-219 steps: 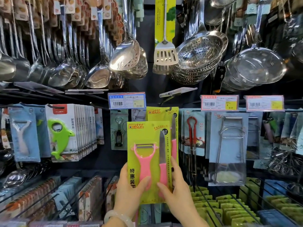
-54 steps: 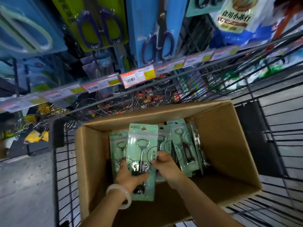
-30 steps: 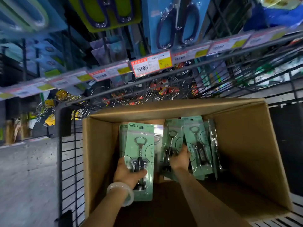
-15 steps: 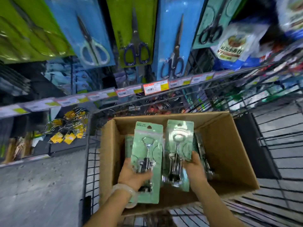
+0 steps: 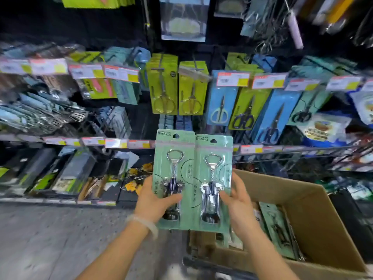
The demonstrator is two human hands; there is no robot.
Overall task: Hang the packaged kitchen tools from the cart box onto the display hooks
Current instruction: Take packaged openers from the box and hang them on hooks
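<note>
I'm gripping one green corkscrew pack point(image 5: 174, 178) in my left hand point(image 5: 154, 201), holding a second pack point(image 5: 213, 182) in my right hand point(image 5: 239, 202), both touching above the cart box point(image 5: 314, 215), blurred shelf labels unreadable.

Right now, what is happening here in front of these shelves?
A person is restocking a shop display. The left hand holds one green corkscrew pack and the right hand holds a second corkscrew pack, both lifted upright, side by side, above the cardboard box. More green packs lie in the box. Neither held pack is on a hook yet; packaged scissors hang on the display behind.
</note>
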